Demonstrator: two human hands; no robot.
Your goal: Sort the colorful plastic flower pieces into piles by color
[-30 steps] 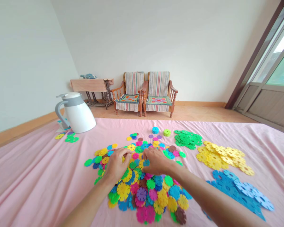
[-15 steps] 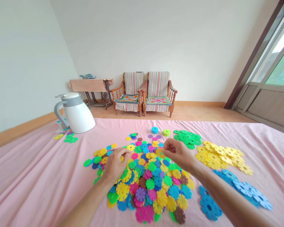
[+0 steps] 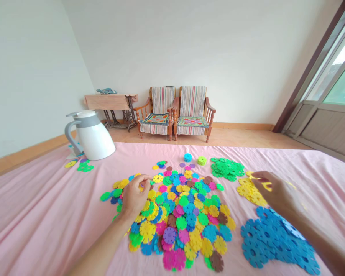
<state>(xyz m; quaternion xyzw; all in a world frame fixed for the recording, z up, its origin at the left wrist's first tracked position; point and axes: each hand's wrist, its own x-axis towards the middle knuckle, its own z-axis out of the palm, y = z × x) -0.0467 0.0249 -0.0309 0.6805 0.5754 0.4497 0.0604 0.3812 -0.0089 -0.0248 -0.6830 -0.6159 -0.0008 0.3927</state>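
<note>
A wide heap of colourful plastic flower-shaped discs (image 3: 181,223) covers the middle of the cloth. At its left edge hovers my left hand (image 3: 136,193), thumb and index finger curled together beside a yellow disc (image 3: 158,178). Whether anything is pinched there I cannot make out. My right hand (image 3: 268,188) is over the pile of yellow discs (image 3: 248,191), fingers somewhat apart and partly hiding it. Nearer to me, below the right forearm, lies a spread of blue discs (image 3: 271,239). Behind the yellow pile are green discs (image 3: 227,168).
Two small stacks, a blue stack (image 3: 188,157) and a lime-green stack (image 3: 201,160), stand beyond the heap. A white jug (image 3: 95,138) stands at the left, near a few loose green discs (image 3: 85,167). Pink cloth (image 3: 48,214) covers the table. Two armchairs (image 3: 174,111) stand by the wall.
My right hand has swung right, from the back of the mixed heap to the yellow pile, uncovering discs there. My left hand has shifted slightly left and up.
</note>
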